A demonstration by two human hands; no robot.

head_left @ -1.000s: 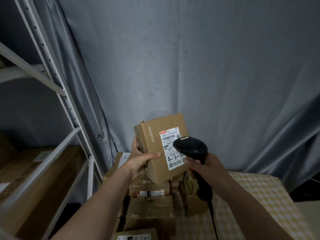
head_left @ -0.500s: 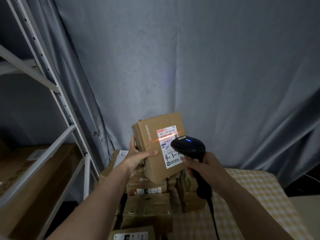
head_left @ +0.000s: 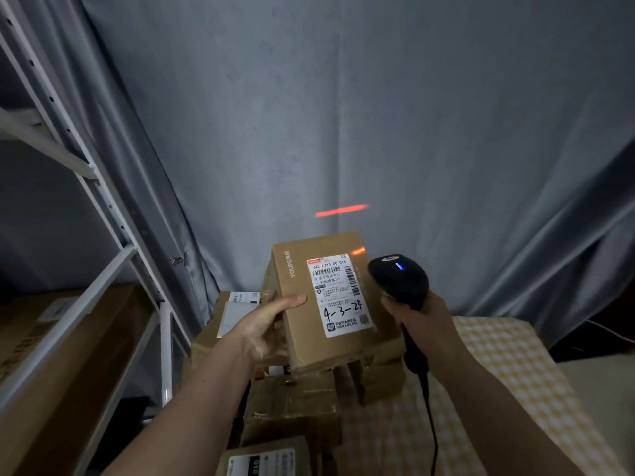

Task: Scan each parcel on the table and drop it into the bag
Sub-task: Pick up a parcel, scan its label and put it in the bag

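Since half a second ago the red scan line has slid off the label (head_left: 342, 294) — most of it now lands on the grey curtain (head_left: 378, 115) above the parcel (head_left: 323, 304), with only a short streak on the box's top right corner. Scanner (head_left: 398, 280) shows a blue light on its head; my read is the barcode just registered, though nothing here confirms it. Left hand (head_left: 264, 324) holds the parcel up over the pile of other boxes (head_left: 292, 403), grip wrapped round its left edge, thumb flat on the label face. Right hand (head_left: 417, 317) has its grip curled round the scanner handle, cord hanging down over the checked desk (head_left: 498, 372). Bag isn't in view. Next step is probably the drop — scanner no longer needs aiming. Several parcels remain on the desk, so the task looks far from finished.
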